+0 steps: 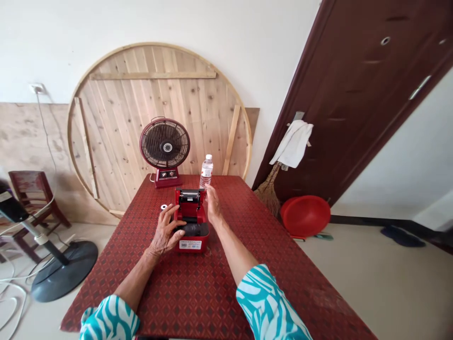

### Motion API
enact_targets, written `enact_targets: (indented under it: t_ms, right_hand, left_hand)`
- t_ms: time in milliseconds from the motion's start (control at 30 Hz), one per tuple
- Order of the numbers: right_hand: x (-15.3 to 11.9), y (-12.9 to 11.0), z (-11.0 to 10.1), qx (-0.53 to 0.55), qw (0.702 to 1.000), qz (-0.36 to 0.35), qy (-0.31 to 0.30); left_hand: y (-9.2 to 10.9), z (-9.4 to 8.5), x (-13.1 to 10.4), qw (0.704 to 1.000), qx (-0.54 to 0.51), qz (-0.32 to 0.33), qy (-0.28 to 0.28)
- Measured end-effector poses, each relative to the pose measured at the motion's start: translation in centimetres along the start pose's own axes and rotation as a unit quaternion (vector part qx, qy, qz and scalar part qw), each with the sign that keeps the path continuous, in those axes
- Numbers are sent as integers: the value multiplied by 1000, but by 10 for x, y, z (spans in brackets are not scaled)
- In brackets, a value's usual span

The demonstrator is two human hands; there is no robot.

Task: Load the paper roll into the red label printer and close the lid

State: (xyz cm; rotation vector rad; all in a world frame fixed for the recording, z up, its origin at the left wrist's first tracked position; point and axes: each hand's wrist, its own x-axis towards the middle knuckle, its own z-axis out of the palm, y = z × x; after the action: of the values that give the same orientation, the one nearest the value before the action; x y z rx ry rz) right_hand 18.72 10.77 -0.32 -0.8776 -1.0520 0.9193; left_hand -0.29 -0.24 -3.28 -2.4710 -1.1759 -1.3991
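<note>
A red and black label printer [193, 243] stands on the table with its lid [191, 194] raised, showing a dark roller inside. A white sticker with print is on its near side. My left hand [165, 232] lies along the printer's left side, fingers apart, with fingertips and thumb on the black top. At the right edge of the raised lid, my right hand [213, 205] has its fingers closed against it; the thumb is partly hidden. Just left of the printer is a small white ring-shaped roll [163, 207] with a dark centre.
Behind the printer stand a water bottle [206, 171] and a red fan [165, 148] on the patterned red table [269, 245]. A round wooden panel [159, 104] leans on the wall. Right of the table are a broom [269, 191] and red basin [306, 216]; a stand base [65, 271] is left.
</note>
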Motion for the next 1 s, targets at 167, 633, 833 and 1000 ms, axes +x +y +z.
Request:
enact_targets:
  t_ms: [167, 633, 833, 1000]
  right_hand:
    - [-41, 0, -10, -24, 997, -71, 7]
    - [-92, 3, -25, -96, 985, -142, -19]
    - [-94, 10, -27, -95, 982, -159, -39]
    - [-97, 12, -25, -41, 993, -108, -2]
  left_hand:
    - [-1, 0, -3, 998, 17, -16, 51]
    - [-11, 3, -11, 996, 1, -82, 31]
    - [-9, 5, -10, 995, 2, -87, 45]
    - [-1, -2, -7, 976, -81, -173, 102]
